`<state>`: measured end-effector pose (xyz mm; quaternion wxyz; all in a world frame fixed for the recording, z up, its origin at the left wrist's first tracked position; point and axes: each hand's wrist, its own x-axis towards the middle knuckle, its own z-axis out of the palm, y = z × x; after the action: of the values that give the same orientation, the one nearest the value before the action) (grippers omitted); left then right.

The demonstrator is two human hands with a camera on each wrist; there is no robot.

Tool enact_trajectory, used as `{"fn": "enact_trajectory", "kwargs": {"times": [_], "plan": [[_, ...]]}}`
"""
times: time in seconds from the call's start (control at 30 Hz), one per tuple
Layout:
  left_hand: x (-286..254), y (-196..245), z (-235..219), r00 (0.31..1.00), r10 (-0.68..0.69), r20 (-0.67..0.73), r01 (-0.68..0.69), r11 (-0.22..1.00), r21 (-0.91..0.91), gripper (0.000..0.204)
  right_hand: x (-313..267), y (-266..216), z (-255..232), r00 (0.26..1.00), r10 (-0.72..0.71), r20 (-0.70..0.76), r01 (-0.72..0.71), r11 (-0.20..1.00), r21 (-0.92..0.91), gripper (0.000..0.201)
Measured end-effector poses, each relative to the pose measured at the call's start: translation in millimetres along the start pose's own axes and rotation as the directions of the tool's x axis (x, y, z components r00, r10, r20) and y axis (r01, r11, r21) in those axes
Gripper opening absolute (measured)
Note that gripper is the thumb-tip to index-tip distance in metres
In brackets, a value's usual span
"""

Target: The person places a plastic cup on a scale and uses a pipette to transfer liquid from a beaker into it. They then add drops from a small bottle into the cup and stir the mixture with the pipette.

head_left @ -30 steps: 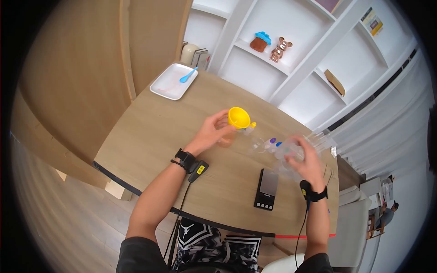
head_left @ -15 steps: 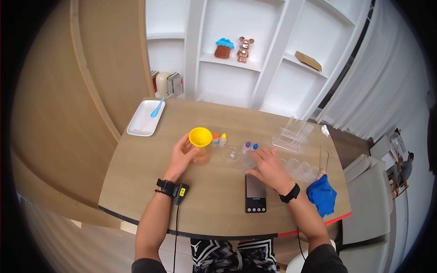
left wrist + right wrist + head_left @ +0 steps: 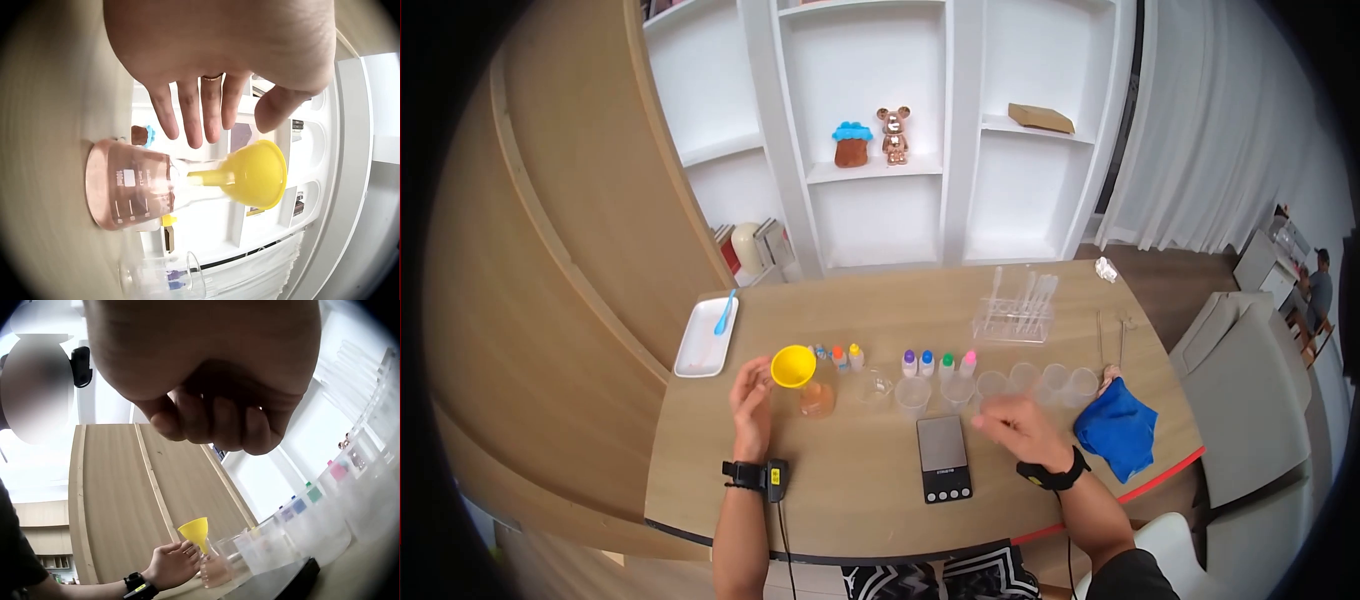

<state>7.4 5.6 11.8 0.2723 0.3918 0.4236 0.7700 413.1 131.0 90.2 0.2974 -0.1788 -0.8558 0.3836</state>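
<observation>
A conical flask [image 3: 817, 402] of pinkish liquid stands on the table with a yellow funnel [image 3: 794, 367] in its neck. Just left of it is my left hand [image 3: 752, 408], its fingers extended and apart from the glass in the left wrist view. Over the table, right of a black digital scale [image 3: 943, 460], my right hand [image 3: 1028, 432] hovers with loosely curled fingers and nothing in them. Clear plastic cups [image 3: 913, 397] form a row beyond it. Small dropper bottles with coloured caps [image 3: 927, 362] stand behind the cups, and a clear glass vessel [image 3: 878, 386] sits nearer the flask.
A white tray [image 3: 692, 352] with a blue spoon [image 3: 725, 312] lies at the far left. Toward the back right stands a clear rack of test tubes [image 3: 1012, 322]. A blue cloth [image 3: 1117, 430] and metal tools [image 3: 1121, 340] are near the right edge, with crumpled foil [image 3: 1106, 270] behind.
My right hand, earlier among the clear cups, has drawn back from a cup behind the scale. My left hand has come away from the flask to its left. The head view has turned rightward.
</observation>
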Motion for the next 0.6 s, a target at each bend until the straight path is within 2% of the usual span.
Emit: {"fn": "enact_trajectory", "kwargs": {"times": [0.07, 0.1, 0.13, 0.23, 0.33, 0.43, 0.5, 0.53, 0.57, 0.6], "plan": [[2, -4, -21, 1.000, 0.006, 0.028, -0.006, 1.000, 0.010, 0.032, -6, 6, 6, 0.994, -0.027, 0.105, 0.019, 0.997, 0.078, 0.042], [2, 8, -18, 0.999, 0.007, 0.033, -0.008, 1.000, 0.019, 0.026, -6, 8, 10, 0.985, -0.048, 0.164, 0.028, 0.992, 0.123, 0.042], [-1, 14, -9, 0.999, 0.031, -0.041, -0.030, 0.999, 0.024, 0.017, -6, 7, 12, 0.973, -0.043, 0.227, 0.013, 0.991, 0.132, 0.042], [-6, 32, -8, 0.991, 0.126, -0.047, -0.127, 0.992, -0.023, 0.022, -8, 19, 29, 0.962, -0.086, 0.259, 0.045, 0.986, 0.162, 0.041], [-13, 53, 1, 0.969, 0.234, -0.077, -0.240, 0.969, -0.068, 0.027, -7, 15, 27, 0.943, -0.059, 0.329, 0.025, 0.994, 0.107, 0.041], [-31, 79, 37, 0.970, 0.236, 0.066, -0.231, 0.970, -0.081, 0.031, -8, 8, 23, 0.946, -0.058, 0.318, 0.025, 0.994, 0.107, 0.041], [-50, 82, 67, 0.980, 0.109, 0.165, -0.109, 0.994, -0.010, 0.039, -10, 9, 23, 0.949, -0.052, 0.311, 0.019, 0.994, 0.107, 0.042], [-61, 79, 78, 0.968, -0.021, 0.252, 0.009, 0.999, 0.050, 0.040, -11, 9, 25, 0.951, -0.047, 0.306, 0.015, 0.994, 0.107, 0.042], [-73, 72, 78, 0.922, -0.184, 0.342, 0.142, 0.979, 0.144, 0.031, -11, 10, 25, 0.948, -0.048, 0.314, 0.021, 0.996, 0.089, 0.041], [-79, 57, 74, 0.825, -0.320, 0.465, 0.238, 0.944, 0.229, 0.030, -11, 10, 25, 0.946, -0.048, 0.321, 0.027, 0.997, 0.068, 0.040]]}}
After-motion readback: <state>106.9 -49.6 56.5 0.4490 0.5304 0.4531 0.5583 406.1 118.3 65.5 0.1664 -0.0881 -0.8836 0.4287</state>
